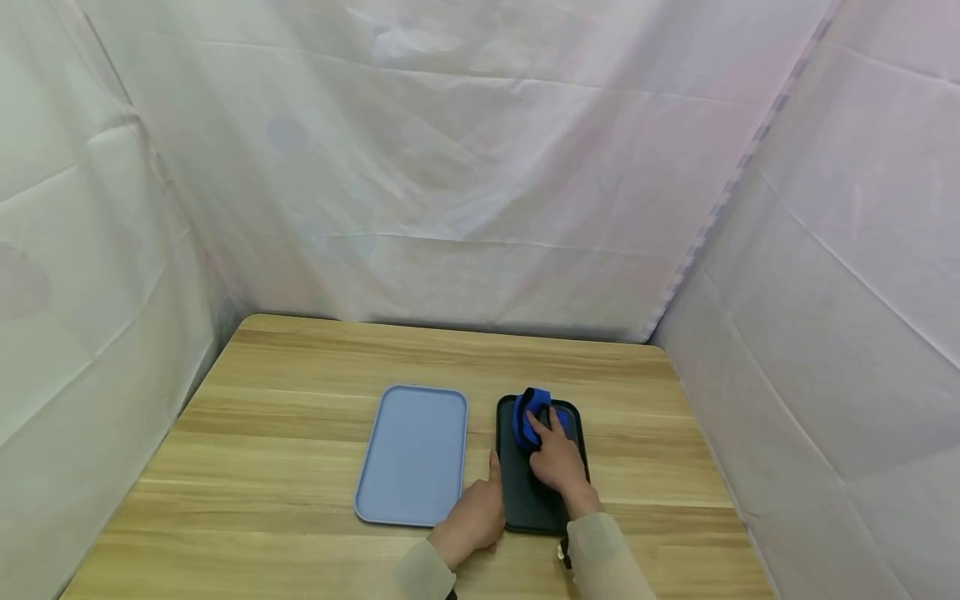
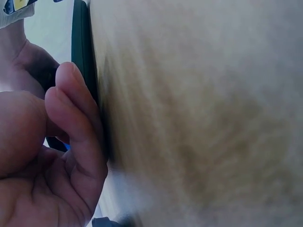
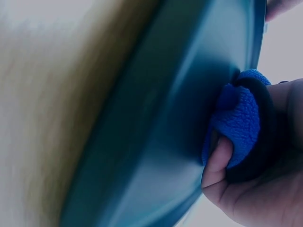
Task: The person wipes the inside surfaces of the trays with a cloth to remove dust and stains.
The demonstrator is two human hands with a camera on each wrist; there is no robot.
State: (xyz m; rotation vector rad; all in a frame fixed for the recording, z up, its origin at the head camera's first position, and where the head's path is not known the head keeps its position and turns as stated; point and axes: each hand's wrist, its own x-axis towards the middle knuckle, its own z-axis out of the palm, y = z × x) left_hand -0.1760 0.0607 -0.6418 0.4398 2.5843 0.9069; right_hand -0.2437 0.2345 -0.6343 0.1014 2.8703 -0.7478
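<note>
A dark green tray (image 1: 525,498) lies on the wooden table. On its far part my right hand (image 1: 560,461) grips a bunched blue cloth (image 1: 521,422) with black edging. Fleecy texture shows on the cloth (image 3: 244,127) in the right wrist view, with a fingertip curled against it and the cloth touching the tray surface (image 3: 189,109). At the tray's near left side is my left hand (image 1: 477,514), one finger pointing forward along the rim. Two curled fingers (image 2: 80,127) lie close to the tray edge (image 2: 83,42) in the left wrist view; whether they pinch it is hidden.
A light blue tray (image 1: 412,457) lies left of the green one, a narrow strip of tabletop (image 1: 285,433) between them. White curtains (image 1: 450,183) enclose the table at the back and both sides. A dark band shows at my right sleeve (image 1: 609,554).
</note>
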